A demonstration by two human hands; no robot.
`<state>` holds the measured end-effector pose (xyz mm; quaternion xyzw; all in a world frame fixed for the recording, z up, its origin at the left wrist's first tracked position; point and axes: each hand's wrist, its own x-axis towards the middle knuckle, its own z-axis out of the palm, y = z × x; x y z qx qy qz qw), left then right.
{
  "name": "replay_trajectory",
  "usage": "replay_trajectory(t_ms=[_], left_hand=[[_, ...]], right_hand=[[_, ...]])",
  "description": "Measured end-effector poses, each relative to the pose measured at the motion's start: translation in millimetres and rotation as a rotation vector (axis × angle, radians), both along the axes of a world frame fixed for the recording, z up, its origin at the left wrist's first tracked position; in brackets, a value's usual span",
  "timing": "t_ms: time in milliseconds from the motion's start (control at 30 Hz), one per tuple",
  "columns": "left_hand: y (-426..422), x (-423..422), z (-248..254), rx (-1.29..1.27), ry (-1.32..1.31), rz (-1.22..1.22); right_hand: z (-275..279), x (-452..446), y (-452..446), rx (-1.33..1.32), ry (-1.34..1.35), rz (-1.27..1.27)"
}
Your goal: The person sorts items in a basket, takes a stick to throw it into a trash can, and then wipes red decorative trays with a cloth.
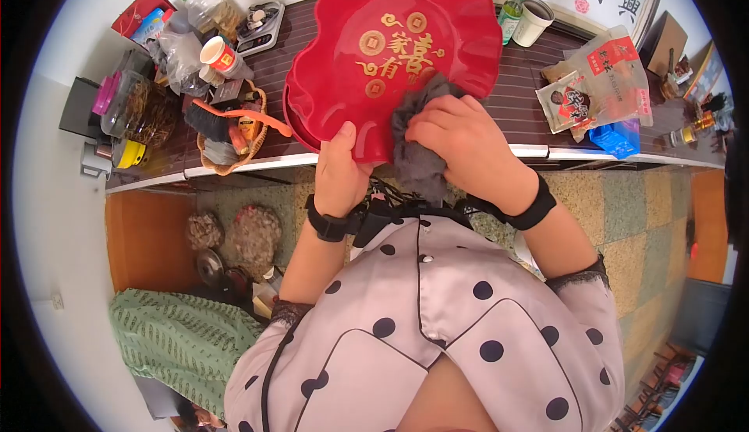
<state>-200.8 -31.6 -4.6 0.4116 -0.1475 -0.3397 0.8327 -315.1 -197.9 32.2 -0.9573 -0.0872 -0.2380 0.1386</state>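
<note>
A red tray [343,65] with a wavy rim and gold Chinese characters is held tilted up over the front edge of the counter. My left hand [340,173] grips its near rim at the lower left, thumb on the inner face. Bunched in my right hand [465,140] is a dark grey cloth [419,163], pressed against the tray's lower right side. Part of the cloth hangs below the rim. Another red edge [300,126] shows just under the tray at the left; I cannot tell whether it is a second tray.
Left on the counter are a wicker basket [211,151] with an orange-handled brush [209,122], a plastic jar [129,108], a paper cup [218,55] and a scale [261,26]. On the right stand food packets [597,81], a mug [534,23] and a green bottle [510,19].
</note>
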Motion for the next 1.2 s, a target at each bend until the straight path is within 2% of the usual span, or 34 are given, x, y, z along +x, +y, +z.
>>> replay_trajectory(t_ms=[100, 167, 267, 333, 367, 433, 467, 533, 567, 600, 633, 700, 733, 767, 800, 867, 1033, 1067, 1133, 1200], left_hand=[[-2.7, -0.9, 1.2, 0.113, -0.035, -0.064], [-4.6, -1.9, -1.5, 0.159, -0.071, 0.011], [-4.5, -0.9, -3.7, 0.096, -0.065, -0.022], [-4.1, 3.0, -5.6, 0.07, -0.015, -0.029], [-4.2, 4.5, -5.8, 0.043, 0.036, -0.035], [-5.8, 6.9, -0.3, 0.024, 0.067, -0.036], [-5.9, 8.6, 2.2, 0.008, 0.097, -0.045], [-4.1, 14.4, -3.8, 0.004, 0.119, -0.069], [-4.6, 16.1, -7.4, -0.001, 0.143, -0.099], [-4.2, 15.6, -9.6, -0.001, 0.139, -0.098], [-4.3, 11.9, -12.4, 0.07, 0.027, -0.071], [-3.0, 9.7, -11.0, 0.282, -0.114, -0.099], [-4.8, 4.7, -12.7, 0.28, -0.116, -0.104], [-8.0, -2.4, -15.9, 0.377, -0.242, -0.08], [-11.4, -5.3, -18.6, 0.469, -0.369, -0.053], [-14.0, -3.7, -20.3, 0.347, -0.435, -0.161], [-11.3, -6.0, -26.3, 0.397, -0.701, -0.168], [-10.5, -6.9, -24.4, 0.391, -0.802, -0.123], [-6.5, 0.3, -26.8, 0.429, -0.788, -0.166], [-5.1, 2.7, -38.0, 0.462, -0.77, -0.205]], right_hand=[[-12.6, 10.4, 7.4, -0.035, -0.085, -0.082], [-14.8, 12.2, 13.1, -0.033, -0.109, -0.112], [-13.4, 7.9, 21.5, -0.055, -0.072, -0.03], [-10.2, 2.5, 19.9, 0.049, 0.18, 0.067], [-6.5, 0.2, 18.3, 0.048, 0.179, 0.07], [1.0, -3.6, 13.8, 0.219, 0.263, 0.243], [0.8, -4.0, 10.0, 0.218, 0.261, 0.248], [1.1, -1.7, 3.5, 0.534, 0.172, 0.306], [2.2, -1.4, 3.1, 0.533, 0.166, 0.312], [5.1, -0.4, 4.8, 0.653, 0.096, 0.146], [6.7, 0.3, 6.4, 0.769, 0.024, -0.025], [7.0, 7.5, 4.5, 0.803, 0.035, -0.121], [6.3, 11.7, 1.9, 0.833, 0.05, -0.215], [1.2, 17.2, -0.6, 0.771, 0.106, -0.24], [-5.0, 20.7, 0.8, 0.765, 0.099, -0.245], [-14.4, 28.4, 4.6, 0.741, 0.002, -0.199], [0.5, 30.2, 6.4, 0.925, -0.038, -0.142], [5.9, 26.6, 9.8, 0.863, -0.095, -0.122], [10.5, 22.4, 16.5, 0.797, -0.15, -0.101], [12.4, 20.6, 22.4, 0.624, -0.272, -0.069]])
